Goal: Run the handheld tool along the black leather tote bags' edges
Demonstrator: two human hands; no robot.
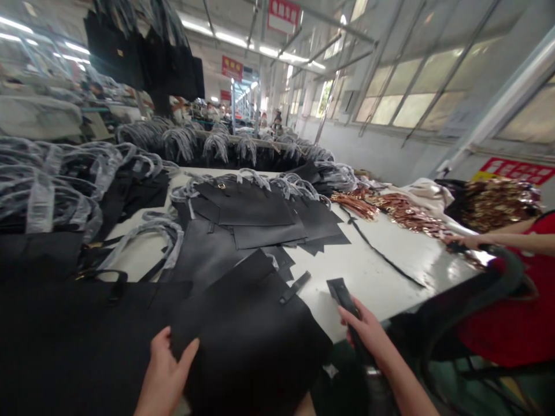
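Observation:
A large black sheet-like panel (pixel 255 335) lies in front of me, its near part over the table edge. At its left side is my left hand (pixel 167 364), thumb and forefinger apart, the thumb resting on the panel; the lower fingers are hidden. To the right, my right hand (pixel 368 329) is wrapped round a dark strap-like piece (pixel 342 292) with a flat, squared end pointing up and away. A short black tab (pixel 295 288) lies at the panel's upper right edge. Another black panel (pixel 78 341) spreads out on the left.
Beyond are stacked black panels (pixel 255 205) and plastic-wrapped handles (pixel 147 237) on the white table (pixel 390 271). Brown strips (pixel 403 214) lie at the back right. A person in red (pixel 515 306) works at the right edge. Black bags (pixel 143 58) hang at upper left.

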